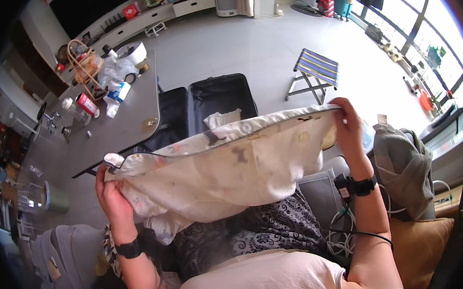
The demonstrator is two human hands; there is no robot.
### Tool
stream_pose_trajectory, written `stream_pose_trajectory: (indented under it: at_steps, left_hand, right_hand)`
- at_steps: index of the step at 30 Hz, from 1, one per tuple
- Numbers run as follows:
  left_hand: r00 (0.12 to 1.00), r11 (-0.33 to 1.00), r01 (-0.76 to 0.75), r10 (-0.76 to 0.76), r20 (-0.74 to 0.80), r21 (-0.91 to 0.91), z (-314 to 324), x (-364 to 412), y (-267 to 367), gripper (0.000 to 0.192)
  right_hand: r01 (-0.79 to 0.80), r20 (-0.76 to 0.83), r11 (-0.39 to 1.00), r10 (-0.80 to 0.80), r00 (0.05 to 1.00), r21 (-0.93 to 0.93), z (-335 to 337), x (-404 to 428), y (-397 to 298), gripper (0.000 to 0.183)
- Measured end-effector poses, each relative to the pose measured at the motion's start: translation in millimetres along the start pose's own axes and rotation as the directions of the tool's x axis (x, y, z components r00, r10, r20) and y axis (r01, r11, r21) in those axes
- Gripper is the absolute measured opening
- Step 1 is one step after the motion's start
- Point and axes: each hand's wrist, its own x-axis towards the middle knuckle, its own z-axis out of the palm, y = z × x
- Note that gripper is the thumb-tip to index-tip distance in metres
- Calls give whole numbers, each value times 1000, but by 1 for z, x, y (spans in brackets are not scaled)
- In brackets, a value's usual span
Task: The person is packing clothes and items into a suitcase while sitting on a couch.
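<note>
A white printed cloth garment with dark piping point(230, 164) is stretched between my two hands above my lap. My left hand point(115, 196) grips its lower left corner. At the upper right corner, my right hand point(349, 130) pinches the piped edge. Beyond the cloth lies an open black suitcase point(223, 87) on the floor, with a folded white cloth point(223, 118) inside it; the held fabric hides part of the case. Patterned dark trousers point(266, 227) cover my legs underneath.
A table point(138, 97) at the left bears a wicker basket, plastic bags and a red can. A folding stool with a striped seat point(317, 66) stands beyond the suitcase. To the right are a grey garment point(403, 168), white cables point(340, 232) and an orange cushion point(417, 254).
</note>
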Motion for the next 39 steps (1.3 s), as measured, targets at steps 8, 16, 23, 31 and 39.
stream_pose_trajectory:
  at_steps: [8, 16, 23, 31, 39]
  left_hand:
    - [1000, 967, 11, -4, -26, 253, -23, -17, -62, 19]
    - [961, 931, 237, -267, 76, 279, -45, -36, -78, 29]
    - [892, 579, -449, 332, 306, 681, 9, -82, -10, 45]
    - [643, 710, 106, -583, 497, 696, 48, -123, -10, 38]
    - [467, 591, 226, -763, 446, 774, 20, -126, -35, 59]
  right_hand:
    - [232, 531, 972, -210, 821, 26, -18, -52, -5, 21]
    - [28, 913, 995, 79, 401, -98, 13, -100, -2, 17]
    - [123, 922, 985, 62, 381, -117, 30, -68, -44, 15]
    - [240, 695, 949, -315, 646, 206, 127, -69, -71, 43]
    - [333, 768, 924, -350, 536, 189, 153, -83, -68, 34]
